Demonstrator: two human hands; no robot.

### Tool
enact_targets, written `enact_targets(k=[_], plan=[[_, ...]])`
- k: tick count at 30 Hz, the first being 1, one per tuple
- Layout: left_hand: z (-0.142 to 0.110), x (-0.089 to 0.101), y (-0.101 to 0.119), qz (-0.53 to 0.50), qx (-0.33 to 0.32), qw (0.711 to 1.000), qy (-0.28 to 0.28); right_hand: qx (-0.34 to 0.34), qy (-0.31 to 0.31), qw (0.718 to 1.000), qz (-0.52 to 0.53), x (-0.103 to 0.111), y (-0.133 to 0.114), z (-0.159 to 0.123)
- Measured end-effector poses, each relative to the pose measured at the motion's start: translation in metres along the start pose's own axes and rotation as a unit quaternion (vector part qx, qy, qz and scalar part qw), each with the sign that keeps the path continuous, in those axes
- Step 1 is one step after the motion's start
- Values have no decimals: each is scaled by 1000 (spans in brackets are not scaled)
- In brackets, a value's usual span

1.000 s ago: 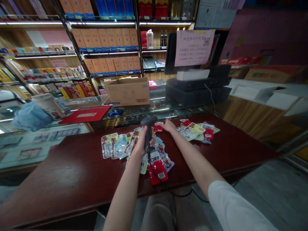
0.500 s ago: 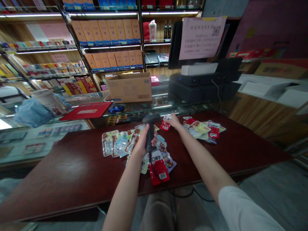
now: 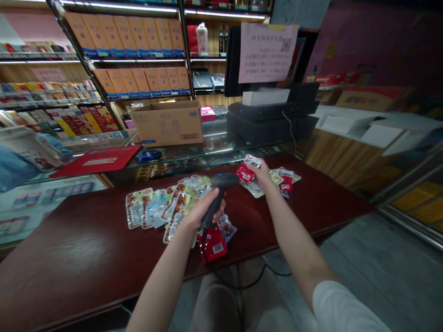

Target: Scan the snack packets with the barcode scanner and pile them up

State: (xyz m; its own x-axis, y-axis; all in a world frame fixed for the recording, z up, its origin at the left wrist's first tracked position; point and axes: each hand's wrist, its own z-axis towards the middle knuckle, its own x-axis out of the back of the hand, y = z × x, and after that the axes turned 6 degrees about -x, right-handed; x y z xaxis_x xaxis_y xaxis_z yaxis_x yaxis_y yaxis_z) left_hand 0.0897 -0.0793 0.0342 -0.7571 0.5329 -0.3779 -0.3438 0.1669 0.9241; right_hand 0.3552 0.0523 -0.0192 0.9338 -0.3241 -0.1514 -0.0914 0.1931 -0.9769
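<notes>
My left hand (image 3: pixel 206 207) is wrapped round the handle of a black barcode scanner (image 3: pixel 215 198), whose head points right. Its cord hangs down across a red snack packet (image 3: pixel 213 246) near the table's front edge. In my right hand (image 3: pixel 261 174) is a red and white snack packet (image 3: pixel 248 168), held by its right side just to the right of the scanner head. Beneath and left of the scanner lies a spread of several snack packets (image 3: pixel 152 207). A smaller pile of packets (image 3: pixel 289 180) lies behind my right hand, which partly hides it.
The dark wooden table (image 3: pixel 83 249) abuts a glass counter. On that counter are an open cardboard box (image 3: pixel 166 124), a blue mouse (image 3: pixel 148 156), a red mat (image 3: pixel 97 161) and a monitor with a paper sign (image 3: pixel 268 53). Boxed goods fill the shelves behind.
My right hand has lifted the red and white packet and brought it over the right pile's left side. The scanner has tilted rightward in my left hand. The view has turned to the right.
</notes>
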Motion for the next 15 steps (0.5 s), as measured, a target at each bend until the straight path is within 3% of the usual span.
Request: enact_targets(k=[10, 15], plan=[[1, -1, -3, 9, 11, 1000, 6, 1, -45, 999, -17, -6, -6, -14], [2, -1, -3, 7, 17, 1000, 8, -12, -28, 999, -18, -8, -6, -9]])
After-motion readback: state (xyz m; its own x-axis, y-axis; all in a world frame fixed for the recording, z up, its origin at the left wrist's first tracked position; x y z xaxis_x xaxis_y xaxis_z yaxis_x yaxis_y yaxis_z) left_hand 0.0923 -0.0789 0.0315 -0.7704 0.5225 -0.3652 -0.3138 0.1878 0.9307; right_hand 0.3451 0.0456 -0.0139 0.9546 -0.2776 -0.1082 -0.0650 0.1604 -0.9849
